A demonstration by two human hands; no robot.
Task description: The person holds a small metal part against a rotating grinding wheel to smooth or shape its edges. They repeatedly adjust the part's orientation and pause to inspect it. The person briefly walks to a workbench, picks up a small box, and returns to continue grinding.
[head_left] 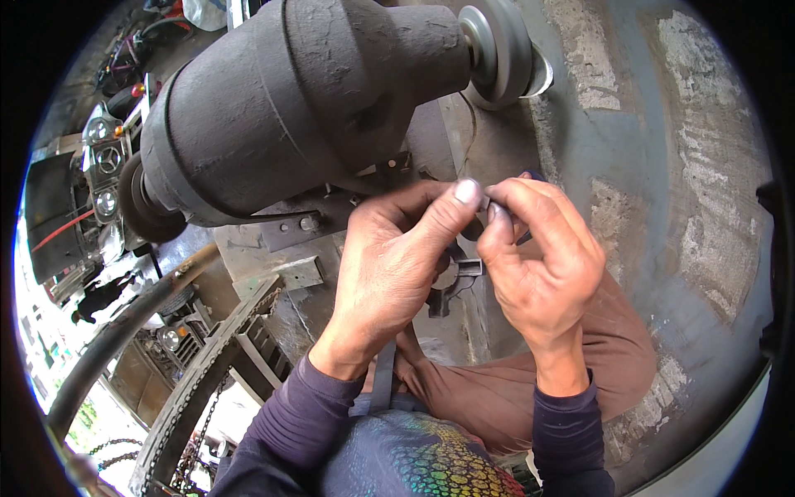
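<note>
Found mid-job: holding small grey pc. (486, 201) up at fingertips, betw. L hand (385, 257) and R hand (546, 265), below dark bench grinder (248, 108) and apart from R-end grinding wheel (507, 54). Can't confirm any step complete; not yet set down, so judged unfinished; can't tell amt. left. Pinching pc. w/ R thumb and forefinger, nearly closed. Extending L thumb, tip just beside pc.; can't tell if gripping, w/ L fingertips hidden from view.
</note>
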